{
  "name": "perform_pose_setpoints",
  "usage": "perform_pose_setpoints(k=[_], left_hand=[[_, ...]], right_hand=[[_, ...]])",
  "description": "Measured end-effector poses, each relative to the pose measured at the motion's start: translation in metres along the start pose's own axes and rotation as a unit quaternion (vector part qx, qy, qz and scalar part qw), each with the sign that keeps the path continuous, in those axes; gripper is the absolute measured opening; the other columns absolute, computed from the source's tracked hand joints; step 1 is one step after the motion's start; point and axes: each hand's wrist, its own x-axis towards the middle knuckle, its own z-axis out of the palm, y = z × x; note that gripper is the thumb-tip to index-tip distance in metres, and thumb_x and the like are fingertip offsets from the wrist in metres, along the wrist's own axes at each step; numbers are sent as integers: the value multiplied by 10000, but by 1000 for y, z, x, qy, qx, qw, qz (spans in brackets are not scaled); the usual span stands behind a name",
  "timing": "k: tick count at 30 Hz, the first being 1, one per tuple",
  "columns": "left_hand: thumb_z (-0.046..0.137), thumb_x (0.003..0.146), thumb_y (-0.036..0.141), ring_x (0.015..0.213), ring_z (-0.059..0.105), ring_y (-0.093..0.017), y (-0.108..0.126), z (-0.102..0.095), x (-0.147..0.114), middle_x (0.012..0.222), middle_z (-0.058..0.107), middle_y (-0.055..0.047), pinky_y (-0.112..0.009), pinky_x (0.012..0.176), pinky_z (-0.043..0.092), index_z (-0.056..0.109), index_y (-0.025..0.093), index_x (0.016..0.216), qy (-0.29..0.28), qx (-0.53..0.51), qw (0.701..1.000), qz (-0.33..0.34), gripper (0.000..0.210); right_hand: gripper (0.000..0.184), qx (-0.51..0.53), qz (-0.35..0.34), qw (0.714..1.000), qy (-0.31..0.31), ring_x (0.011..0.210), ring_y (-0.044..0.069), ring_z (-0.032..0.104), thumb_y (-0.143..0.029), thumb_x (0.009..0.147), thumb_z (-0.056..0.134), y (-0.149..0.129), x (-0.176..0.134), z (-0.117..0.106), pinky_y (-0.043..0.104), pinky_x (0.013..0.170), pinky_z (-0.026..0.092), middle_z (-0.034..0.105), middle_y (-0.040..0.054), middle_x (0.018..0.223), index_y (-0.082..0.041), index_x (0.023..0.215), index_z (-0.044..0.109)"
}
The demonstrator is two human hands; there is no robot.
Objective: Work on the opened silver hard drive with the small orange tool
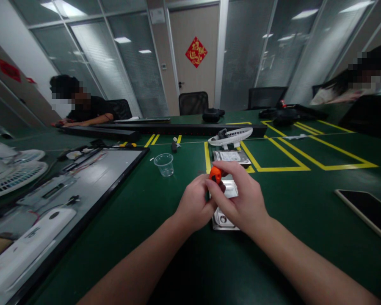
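Note:
An orange-and-black screwdriver (215, 174) is held above a silver hard drive (223, 220), its tip hidden by the fingers. Thumb and fingertips of my right hand (241, 192) close around the orange end. My left hand (195, 201) is curled against the same tool from the left, its fingers mostly out of sight. Both hands cover much of the hard drive, which lies on the green table. Just beyond them rests a second hard drive (231, 157) with a white label.
A clear plastic cup (164, 165) stands left of my hands. A large panel with exposed parts (92, 182) fills the left side. Behind the drives lies a white fan grille (231, 136). A phone-like slab (366, 209) lies right. Two people sit across the table.

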Motion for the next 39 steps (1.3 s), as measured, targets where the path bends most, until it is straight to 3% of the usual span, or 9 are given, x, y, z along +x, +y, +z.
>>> perform_pose_setpoints(k=[4,13,19,33,39], left_hand=[[593,959,207,881,674,-229,0,0,-1,973,708,-78,-358,800,532,648,177,989,-11,-20,1000,-15,69],[499,1039,307,919,674,-244,4,-2,1,1090,717,-123,-384,816,524,614,174,1042,-13,-46,999,-1,177],[504,1031,309,813,636,-222,4,-1,2,937,686,-91,-361,752,503,597,174,983,-1,-11,1000,11,171],[589,959,215,921,675,-241,1,0,0,1015,714,-94,-380,842,542,651,170,1014,-20,-21,999,-24,94],[537,1015,289,937,687,-250,2,-1,0,1068,725,-115,-389,830,552,640,172,1064,-24,-44,999,-14,163]], right_hand=[[322,2,6,1000,1,959,220,693,-238,957,668,0,-1,-1,378,834,591,705,64,1072,-231,1264,571],[485,53,-16,998,-41,1062,229,664,-166,994,530,-1,0,-4,418,921,559,701,86,1189,-214,1476,504],[426,42,-6,998,-37,1060,237,671,-170,993,528,-1,-1,-4,410,909,556,701,103,1172,-178,1419,547],[319,-8,24,999,20,906,187,680,-227,925,710,0,-2,0,321,807,591,662,42,1022,-220,1201,549],[468,32,5,999,-19,1036,233,689,-191,960,603,-2,-1,-3,409,895,590,693,100,1173,-212,1418,508]])
